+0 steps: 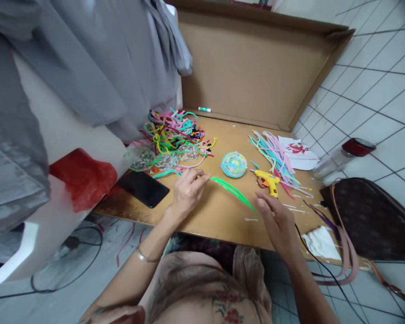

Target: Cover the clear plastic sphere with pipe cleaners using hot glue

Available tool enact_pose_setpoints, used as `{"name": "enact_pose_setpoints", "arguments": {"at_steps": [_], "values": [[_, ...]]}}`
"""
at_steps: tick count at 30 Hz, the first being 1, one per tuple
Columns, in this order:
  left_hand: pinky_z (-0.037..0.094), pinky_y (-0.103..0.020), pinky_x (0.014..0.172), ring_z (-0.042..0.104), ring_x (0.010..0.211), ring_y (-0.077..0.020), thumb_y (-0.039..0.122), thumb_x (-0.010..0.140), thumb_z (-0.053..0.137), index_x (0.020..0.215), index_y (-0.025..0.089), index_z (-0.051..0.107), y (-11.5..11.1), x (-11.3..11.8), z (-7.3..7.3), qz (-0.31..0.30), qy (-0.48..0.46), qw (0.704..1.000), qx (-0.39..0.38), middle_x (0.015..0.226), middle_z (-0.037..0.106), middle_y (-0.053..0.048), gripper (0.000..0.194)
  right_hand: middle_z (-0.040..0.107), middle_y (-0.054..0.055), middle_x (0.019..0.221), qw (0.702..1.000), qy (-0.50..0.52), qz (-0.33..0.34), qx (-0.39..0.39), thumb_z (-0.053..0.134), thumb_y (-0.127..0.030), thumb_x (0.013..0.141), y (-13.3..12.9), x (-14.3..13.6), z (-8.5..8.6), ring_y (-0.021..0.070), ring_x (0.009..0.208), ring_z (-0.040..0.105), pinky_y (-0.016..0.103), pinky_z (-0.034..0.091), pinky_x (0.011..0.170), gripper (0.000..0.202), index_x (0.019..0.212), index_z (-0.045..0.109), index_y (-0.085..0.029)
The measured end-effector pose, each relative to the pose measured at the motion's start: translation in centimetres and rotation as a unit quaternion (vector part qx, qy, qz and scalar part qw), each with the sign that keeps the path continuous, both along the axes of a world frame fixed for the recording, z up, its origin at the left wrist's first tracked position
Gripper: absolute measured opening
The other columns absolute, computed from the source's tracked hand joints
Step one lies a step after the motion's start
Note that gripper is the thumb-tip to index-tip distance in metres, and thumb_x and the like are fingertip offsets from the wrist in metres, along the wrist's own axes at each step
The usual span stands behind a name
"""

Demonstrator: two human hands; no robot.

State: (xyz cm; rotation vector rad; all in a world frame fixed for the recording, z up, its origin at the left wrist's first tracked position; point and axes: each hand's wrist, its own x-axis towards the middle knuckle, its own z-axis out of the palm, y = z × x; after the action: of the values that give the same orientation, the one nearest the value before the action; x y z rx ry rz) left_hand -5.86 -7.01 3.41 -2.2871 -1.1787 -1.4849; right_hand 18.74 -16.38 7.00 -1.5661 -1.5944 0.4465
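My left hand (189, 191) pinches one end of a green pipe-cleaner loop (234, 191), which stretches to the right over the table. Close to the loop's far tip is my right hand (276, 220), its fingers bent; whether it touches the tip is hard to tell. Behind the loop lies a round coiled disc (234, 164) in pale blue, yellow and white. A yellow glue gun (267, 181) rests just beyond my right hand, its nozzle pointing left.
A tangled heap of coloured pipe cleaners (170, 130) is at the back left, near a black phone (144, 189). Pastel strips (273, 155), a clear bottle (337, 157), a brown bag (371, 218) and a white tissue (322, 243) are on the right. Cardboard (249, 67) stands behind.
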Motion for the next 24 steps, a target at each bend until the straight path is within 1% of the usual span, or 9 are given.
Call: {"name": "enact_pose_setpoints", "arguments": {"at_steps": [2, 5, 9, 11, 14, 17, 19, 22, 24], "values": [[0.042, -0.028, 0.069, 0.054, 0.074, -0.0159, 0.023, 0.093, 0.054, 0.091, 0.023, 0.074, 0.3, 0.2, 0.0, 0.002, -0.004, 1.0, -0.01, 0.081, 0.066, -0.007, 0.019, 0.073, 0.011, 0.099, 0.993, -0.097, 0.019, 0.057, 0.052, -0.05, 0.093, -0.6, -0.2, -0.2, 0.0254, 0.089, 0.066, 0.038, 0.05, 0.079, 0.038, 0.11, 0.068, -0.019], [0.04, -0.028, 0.068, 0.054, 0.073, -0.0155, 0.025, 0.094, 0.053, 0.09, 0.022, 0.073, 0.5, 0.5, 0.1, 0.013, 0.007, 1.0, -0.013, 0.081, 0.066, -0.007, 0.02, 0.071, 0.01, 0.087, 0.968, -0.218, 0.009, 0.122, 0.049, -0.039, 0.097, -1.0, -0.3, -0.9, 0.0232, 0.079, 0.064, 0.035, 0.047, 0.074, 0.028, 0.106, 0.067, -0.02], [0.041, -0.027, 0.068, 0.054, 0.072, -0.0147, 0.025, 0.094, 0.053, 0.09, 0.021, 0.073, 0.8, 0.7, 0.1, 0.023, 0.033, 0.999, 0.002, 0.081, 0.066, -0.006, 0.02, 0.068, 0.01, 0.088, 0.937, -0.317, 0.034, 0.14, 0.041, -0.02, 0.098, -0.5, 0.3, -1.7, 0.0217, 0.076, 0.061, 0.032, 0.041, 0.068, 0.025, 0.107, 0.064, -0.018], [0.042, -0.028, 0.068, 0.055, 0.073, -0.0152, 0.025, 0.094, 0.053, 0.091, 0.021, 0.073, 0.9, 0.6, 0.1, 0.024, 0.039, 0.999, 0.001, 0.083, 0.067, -0.007, 0.02, 0.066, 0.01, 0.085, 0.923, -0.352, 0.036, 0.149, 0.04, -0.016, 0.097, 0.0, 0.8, -1.9, 0.0215, 0.073, 0.058, 0.032, 0.037, 0.064, 0.025, 0.106, 0.064, -0.017], [0.043, -0.029, 0.068, 0.057, 0.075, -0.0165, 0.025, 0.093, 0.054, 0.09, 0.02, 0.072, 1.2, 0.4, 0.3, 0.011, 0.038, 0.999, -0.023, 0.086, 0.067, -0.008, 0.019, 0.062, 0.007, 0.075, 0.9, -0.403, 0.03, 0.164, 0.039, -0.014, 0.096, 0.9, 1.5, -1.9, 0.0203, 0.066, 0.052, 0.032, 0.031, 0.061, 0.027, 0.099, 0.065, -0.018], [0.044, -0.029, 0.069, 0.058, 0.077, -0.0172, 0.024, 0.092, 0.054, 0.086, 0.019, 0.07, 1.7, 0.5, 0.8, -0.026, 0.003, 0.997, -0.073, 0.086, 0.066, -0.008, 0.019, 0.061, 0.006, 0.074, 0.885, -0.421, 0.024, 0.197, 0.039, -0.014, 0.096, 2.4, 2.0, -1.3, 0.0192, 0.066, 0.05, 0.031, 0.03, 0.062, 0.027, 0.095, 0.065, -0.019], [0.044, -0.029, 0.07, 0.059, 0.079, -0.0176, 0.022, 0.09, 0.054, 0.083, 0.018, 0.067, 2.4, 1.0, 1.5, -0.051, -0.046, 0.991, -0.113, 0.087, 0.065, -0.008, 0.016, 0.061, 0.006, 0.076, 0.884, -0.409, -0.007, 0.226, 0.04, -0.016, 0.098, 3.9, 2.2, -0.7, 0.0191, 0.069, 0.051, 0.031, 0.032, 0.065, 0.027, 0.089, 0.065, -0.019], [0.044, -0.029, 0.075, 0.06, 0.084, -0.0188, 0.019, 0.086, 0.056, 0.078, 0.018, 0.061, 4.7, 2.5, 2.8, -0.09, -0.127, 0.973, -0.171, 0.088, 0.065, -0.007, 0.01, 0.062, 0.008, 0.084, 0.895, -0.375, -0.063, 0.234, 0.038, -0.025, 0.1, 7.5, 2.5, 0.3, 0.0188, 0.072, 0.053, 0.03, 0.033, 0.065, 0.029, 0.086, 0.063, -0.019], [0.043, -0.028, 0.075, 0.059, 0.079, -0.0175, 0.017, 0.084, 0.055, 0.075, 0.018, 0.058, 6.9, 4.0, 3.5, -0.099, -0.183, 0.954, -0.217, 0.082, 0.064, -0.004, 0.009, 0.062, 0.01, 0.09, 0.914, -0.326, -0.091, 0.225, 0.034, -0.027, 0.101, 10.6, 2.6, 0.7, 0.0197, 0.074, 0.053, 0.03, 0.033, 0.065, 0.031, 0.086, 0.06, -0.018]]}}
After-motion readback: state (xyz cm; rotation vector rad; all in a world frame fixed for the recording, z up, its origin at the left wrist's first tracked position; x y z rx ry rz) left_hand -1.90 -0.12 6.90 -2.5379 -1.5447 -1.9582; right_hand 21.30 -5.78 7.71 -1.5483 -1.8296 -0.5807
